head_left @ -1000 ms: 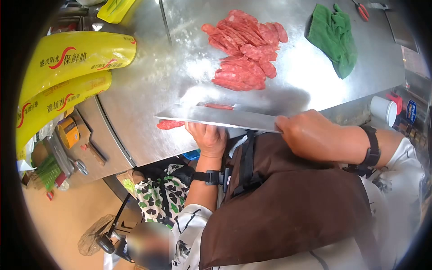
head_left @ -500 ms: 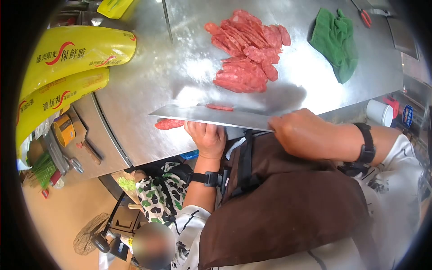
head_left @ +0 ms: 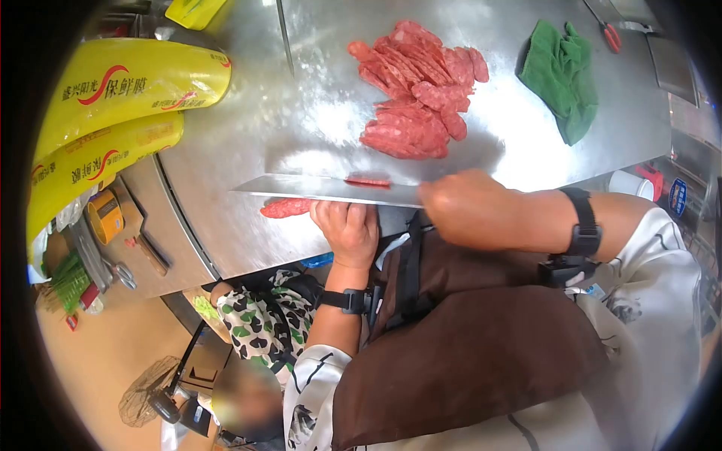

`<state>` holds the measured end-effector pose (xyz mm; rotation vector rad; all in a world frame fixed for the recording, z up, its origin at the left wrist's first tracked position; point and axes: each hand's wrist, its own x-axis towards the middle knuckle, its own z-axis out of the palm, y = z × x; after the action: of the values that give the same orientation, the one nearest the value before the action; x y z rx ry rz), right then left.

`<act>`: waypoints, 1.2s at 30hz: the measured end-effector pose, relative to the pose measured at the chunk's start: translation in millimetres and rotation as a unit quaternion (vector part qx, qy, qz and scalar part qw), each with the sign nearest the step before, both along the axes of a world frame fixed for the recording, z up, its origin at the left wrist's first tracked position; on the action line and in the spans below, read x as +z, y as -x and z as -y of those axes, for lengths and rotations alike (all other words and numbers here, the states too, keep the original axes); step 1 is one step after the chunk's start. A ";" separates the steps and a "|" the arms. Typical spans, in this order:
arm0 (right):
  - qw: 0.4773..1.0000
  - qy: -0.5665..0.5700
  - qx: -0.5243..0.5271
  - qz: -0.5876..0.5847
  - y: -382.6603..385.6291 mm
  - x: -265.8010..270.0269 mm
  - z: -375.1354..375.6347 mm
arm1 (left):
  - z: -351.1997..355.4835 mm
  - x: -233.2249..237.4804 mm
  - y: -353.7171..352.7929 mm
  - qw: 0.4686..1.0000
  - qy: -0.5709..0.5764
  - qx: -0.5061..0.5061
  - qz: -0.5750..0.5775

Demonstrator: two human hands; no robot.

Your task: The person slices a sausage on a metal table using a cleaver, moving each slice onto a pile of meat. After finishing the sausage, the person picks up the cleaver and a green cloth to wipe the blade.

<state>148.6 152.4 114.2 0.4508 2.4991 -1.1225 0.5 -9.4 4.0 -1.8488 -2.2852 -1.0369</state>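
Head view: the knife (head_left: 301, 186) is being held in a closed right-hand grip (head_left: 466, 210), handle hidden. The sausage (head_left: 286, 209) is being pinned to the tabletop (head_left: 248, 248) by the nearer, curled left hand (head_left: 350, 233), poking out leftward, roughly parallel to the blade. “盛兴阳光” and “保鲜膜” are being shown off on yellow packaging (head_left: 162, 68), btw.

Wearer's clothing: a plain brown apron (head_left: 474, 368) at 5 o'clock, crossed by a black strap (head_left: 409, 263); a white left sleeve (head_left: 314, 387) and right sleeve (head_left: 656, 252), both dark-patterned; a buckled black left wristband (head_left: 347, 301) and right wristband (head_left: 584, 233).
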 end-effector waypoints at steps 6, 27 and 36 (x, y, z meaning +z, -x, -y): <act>1.000 -0.007 -0.004 -0.024 8.2 -10.3 2.1 | 1.7 -0.2 -1.0 1.000 -0.007 0.009 0.007; 0.998 -0.051 -0.038 0.006 -70.8 45.2 14.7 | 9.0 2.0 1.1 1.000 -0.003 0.017 0.008; 0.999 -0.020 -0.019 0.026 -62.7 43.7 12.2 | 13.0 -7.1 5.8 1.000 0.008 0.000 0.023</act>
<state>211.3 140.2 157.9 0.5342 2.4824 -1.0624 -5.3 -22.4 -3.2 -1.8498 -2.3257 -1.0753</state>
